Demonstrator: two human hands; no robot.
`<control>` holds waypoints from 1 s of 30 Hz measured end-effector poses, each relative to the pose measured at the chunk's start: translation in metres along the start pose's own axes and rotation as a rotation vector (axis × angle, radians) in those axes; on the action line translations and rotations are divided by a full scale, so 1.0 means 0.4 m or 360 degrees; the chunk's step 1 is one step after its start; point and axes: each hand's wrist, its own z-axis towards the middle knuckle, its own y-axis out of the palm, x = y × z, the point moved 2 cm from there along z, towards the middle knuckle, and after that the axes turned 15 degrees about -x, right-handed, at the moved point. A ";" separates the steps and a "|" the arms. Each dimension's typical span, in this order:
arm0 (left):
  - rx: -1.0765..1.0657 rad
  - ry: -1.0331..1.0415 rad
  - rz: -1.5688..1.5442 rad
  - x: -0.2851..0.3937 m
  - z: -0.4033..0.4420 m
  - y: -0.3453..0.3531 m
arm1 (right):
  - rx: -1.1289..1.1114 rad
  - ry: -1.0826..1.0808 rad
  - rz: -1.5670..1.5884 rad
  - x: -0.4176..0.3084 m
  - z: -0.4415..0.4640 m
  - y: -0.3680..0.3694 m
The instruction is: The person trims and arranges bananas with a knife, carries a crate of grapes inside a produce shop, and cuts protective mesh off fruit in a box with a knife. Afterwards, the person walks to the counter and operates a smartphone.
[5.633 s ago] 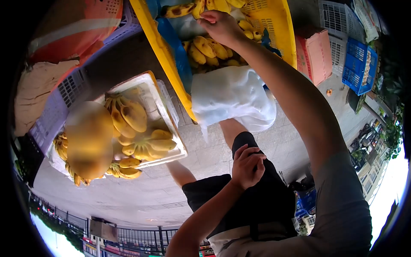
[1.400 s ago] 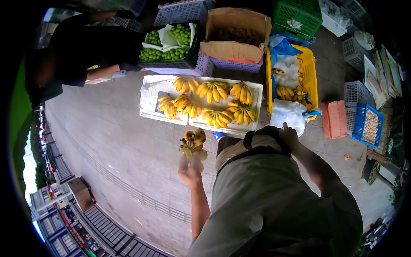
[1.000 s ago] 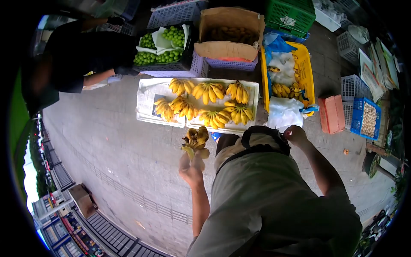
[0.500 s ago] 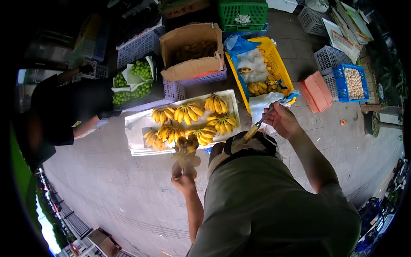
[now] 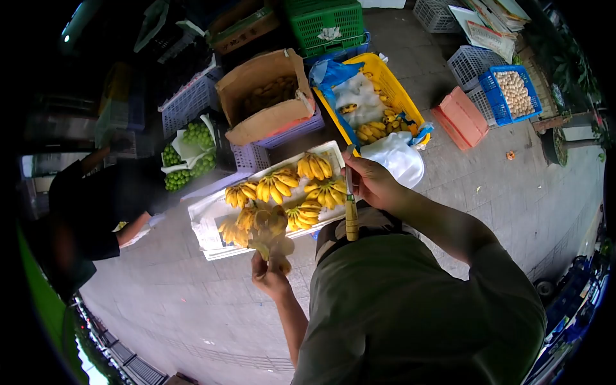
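Observation:
My left hand is closed on the lower end of a motion-blurred bunch of bananas, held over the near edge of a white foam tray. Several yellow banana bunches lie in that tray. Near its right end, my right hand grips a knife by its metal part. The knife's wooden handle points down toward my body, and my fingers cover some of the metal.
Beyond the tray stand a cardboard box, a yellow crate with bananas and plastic, and green fruit. A person in dark clothes is at the left. Farther right are a pink box and a blue basket.
My right hand has moved left toward the tray, and the knife has swung from slanted to nearly upright in view. My left hand keeps the bunch, slightly shifted. The view has turned a little.

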 end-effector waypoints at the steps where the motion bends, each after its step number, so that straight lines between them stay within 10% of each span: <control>1: 0.0013 0.0045 0.0021 -0.009 0.004 -0.003 | 0.0051 0.0080 -0.0001 0.012 -0.009 0.025; 9: 0.0033 -0.0018 0.0053 0.002 -0.010 0.029 | -0.0260 0.0202 -0.0061 0.105 -0.045 0.106; 13: -0.0018 0.0052 0.0185 -0.020 0.013 0.011 | -0.0617 0.0435 -0.0909 0.049 -0.121 0.206; 19: -0.0054 0.0128 0.0103 0.018 0.044 0.025 | -0.0393 -0.0118 -0.1486 0.050 -0.104 0.208; 30: -0.0209 0.0369 0.0095 0.155 0.049 0.115 | -0.0246 -0.0008 -0.1862 0.046 -0.054 0.235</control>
